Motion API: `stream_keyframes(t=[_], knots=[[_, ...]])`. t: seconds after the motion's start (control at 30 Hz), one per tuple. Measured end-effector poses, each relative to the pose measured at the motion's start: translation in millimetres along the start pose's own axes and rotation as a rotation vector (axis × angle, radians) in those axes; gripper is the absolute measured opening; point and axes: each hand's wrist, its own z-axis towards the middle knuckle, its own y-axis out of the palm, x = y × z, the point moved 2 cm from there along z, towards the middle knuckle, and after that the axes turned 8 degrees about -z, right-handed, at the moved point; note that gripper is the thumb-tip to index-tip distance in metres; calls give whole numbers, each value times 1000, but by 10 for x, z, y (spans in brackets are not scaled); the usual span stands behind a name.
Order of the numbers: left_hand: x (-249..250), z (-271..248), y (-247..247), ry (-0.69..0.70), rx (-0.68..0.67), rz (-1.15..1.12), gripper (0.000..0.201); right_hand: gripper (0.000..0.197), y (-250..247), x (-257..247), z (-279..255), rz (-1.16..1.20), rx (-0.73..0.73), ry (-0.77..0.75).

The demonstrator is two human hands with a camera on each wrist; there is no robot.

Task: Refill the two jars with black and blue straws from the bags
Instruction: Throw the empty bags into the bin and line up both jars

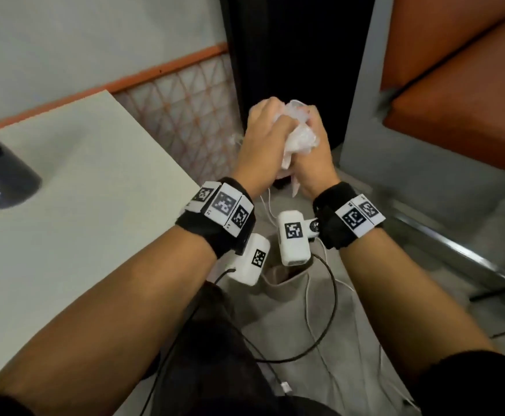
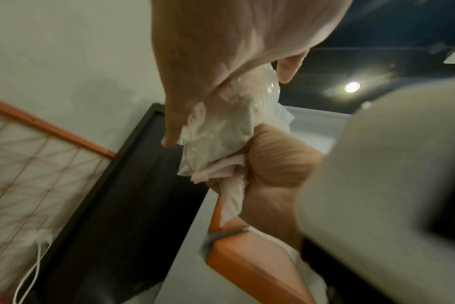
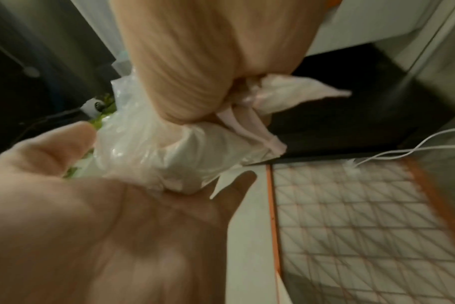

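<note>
A crumpled clear plastic bag [image 1: 297, 132] is held between both hands, in the air past the table's right edge. My left hand [image 1: 270, 121] cups it from the left, with fingers [image 2: 171, 131] and thumb around it. My right hand [image 1: 311, 139] is a fist squeezing the bag's lower part [image 3: 195, 148], and pinkish-white ends [image 3: 249, 121] stick out of the grip. No straws show in the bag. A dark, blurred cylinder [image 1: 2, 172], possibly a jar, lies at the table's left edge.
The white table [image 1: 80, 205] fills the left. An orange-framed lattice panel [image 1: 185, 115] and a black panel [image 1: 290, 55] stand behind the hands. A grey-framed orange seat [image 1: 455, 100] is on the right. Cables [image 1: 320, 310] trail over the grey floor below.
</note>
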Motion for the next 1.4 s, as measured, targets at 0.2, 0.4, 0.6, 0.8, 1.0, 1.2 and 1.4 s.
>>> stream_keyframes(t=[0.2, 0.4, 0.6, 0.8, 1.0, 1.2, 1.4], knots=[[-650, 75, 385, -31, -106, 231, 10, 52, -502, 580, -23, 154, -67, 92], [-1459, 48, 404, -63, -18, 271, 39, 104, -720, 1196, -3, -373, -351, 101], [-2401, 42, 371, -245, 113, 227, 46, 59, -624, 2246, -39, -694, -208, -8], [-3475, -76, 176, -459, 32, 577, 33, 42, -492, 3447, -74, -813, -376, 87], [-4193, -219, 122, -531, -19, 1033, 28, 46, -420, 4220, -151, -900, -472, 122], [-4684, -379, 65, -691, -86, 960, 35, 68, -365, 4779, -248, -1091, -714, 192], [-4925, -568, 158, -1074, -532, 839, 85, 90, -275, 5119, -289, -1376, -1338, 504]])
